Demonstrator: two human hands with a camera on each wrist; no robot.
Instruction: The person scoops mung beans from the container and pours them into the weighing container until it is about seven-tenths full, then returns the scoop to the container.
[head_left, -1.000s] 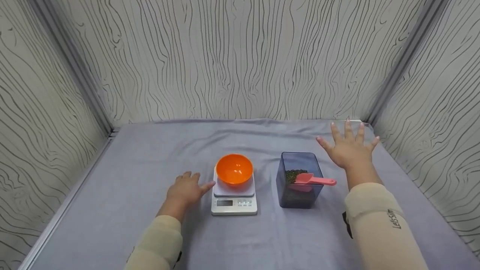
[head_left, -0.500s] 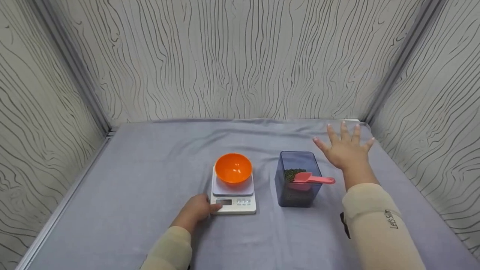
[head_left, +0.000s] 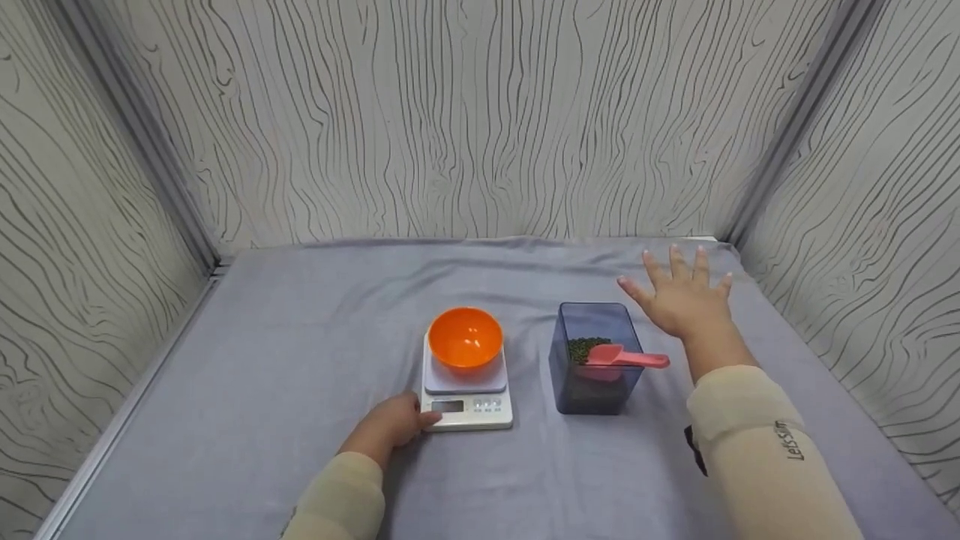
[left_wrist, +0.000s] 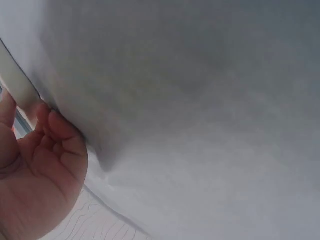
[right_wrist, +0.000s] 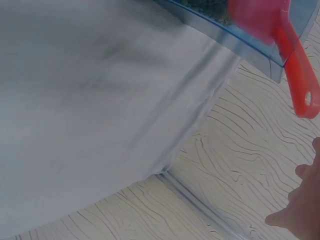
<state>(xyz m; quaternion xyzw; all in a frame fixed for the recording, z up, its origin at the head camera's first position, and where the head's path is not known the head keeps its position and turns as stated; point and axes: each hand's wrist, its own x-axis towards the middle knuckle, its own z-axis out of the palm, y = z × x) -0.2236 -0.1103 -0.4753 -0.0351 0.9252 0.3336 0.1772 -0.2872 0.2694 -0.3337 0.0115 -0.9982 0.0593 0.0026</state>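
My left hand (head_left: 394,420) grips the front left corner of a white kitchen scale (head_left: 495,421), thumb on top beside the display. In the left wrist view its fingers curl against the edge of the scale (left_wrist: 17,80). An orange bowl (head_left: 465,337) stands on the weighing plate. To the right is a clear bluish container (head_left: 592,401) with small dark green grains (head_left: 583,349). A pink scoop (head_left: 626,356) leans in it, handle over the right rim. Beyond the handle my right hand (head_left: 684,304) is held with fingers spread, touching nothing.
A wrinkled grey cloth (head_left: 285,337) covers the table. Wood-patterned panels (head_left: 465,120) enclose the back and both sides, with metal posts (head_left: 795,135) at the rear corners.
My left hand has come from beside the scale's left side to its front left corner and taken hold. The right hand drifts slightly left, fingers still spread. The bowl and container stay put.
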